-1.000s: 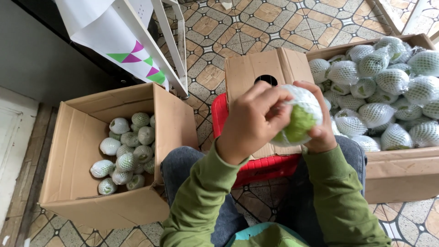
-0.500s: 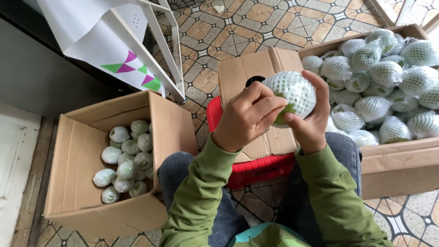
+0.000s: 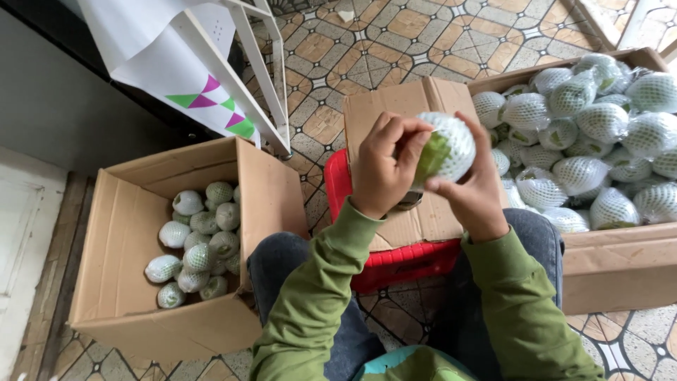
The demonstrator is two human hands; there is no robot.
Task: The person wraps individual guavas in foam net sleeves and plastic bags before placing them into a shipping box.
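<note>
I hold a green fruit [image 3: 443,149] wrapped in white foam netting in front of me with both hands. My left hand [image 3: 383,166] grips its left side, fingers curled over the net's open edge where green skin shows. My right hand [image 3: 474,185] cups it from the right and below. Both sleeves are green. The fruit hovers above a flat piece of cardboard [image 3: 409,106] lying on a red plastic stool [image 3: 395,264] between my knees.
A cardboard box [image 3: 127,233] at my left holds several net-wrapped fruits [image 3: 201,243]. A larger box [image 3: 620,261] at my right is piled with several wrapped fruits [image 3: 585,141]. A white metal stand [image 3: 261,77] with a white cloth stands behind on the patterned tile floor.
The fruit has been turned in my hands and lifted a little. My left fingers have shifted over the net's open edge, and the view has moved slightly.
</note>
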